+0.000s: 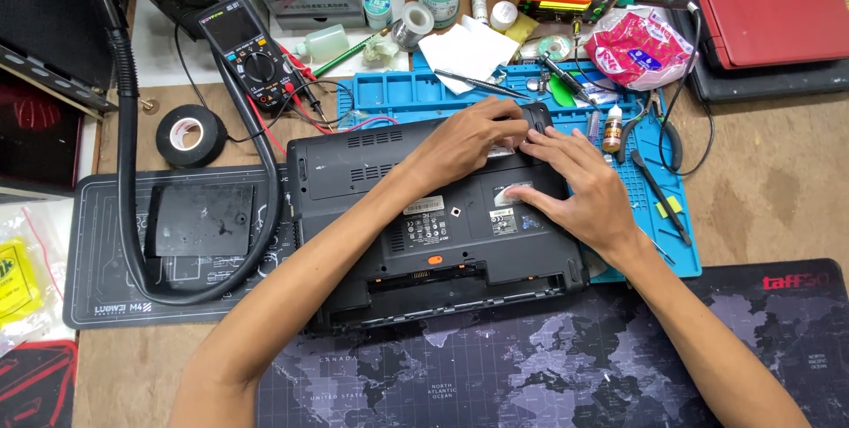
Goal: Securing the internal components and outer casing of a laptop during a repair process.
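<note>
I see a black plastic upturned laptop (433,216) on a bright blue silicone work mat (659,216), a dark world-map-patterned desk pad (548,366), and a red closed laptop (765,3).

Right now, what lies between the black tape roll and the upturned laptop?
In the head view, a black corrugated hose runs down between the tape roll and the laptop.

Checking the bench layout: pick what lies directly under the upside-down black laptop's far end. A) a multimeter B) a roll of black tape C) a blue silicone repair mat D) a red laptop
C: the black laptop, with both hands on it, has its far end on the blue silicone repair mat.
</note>
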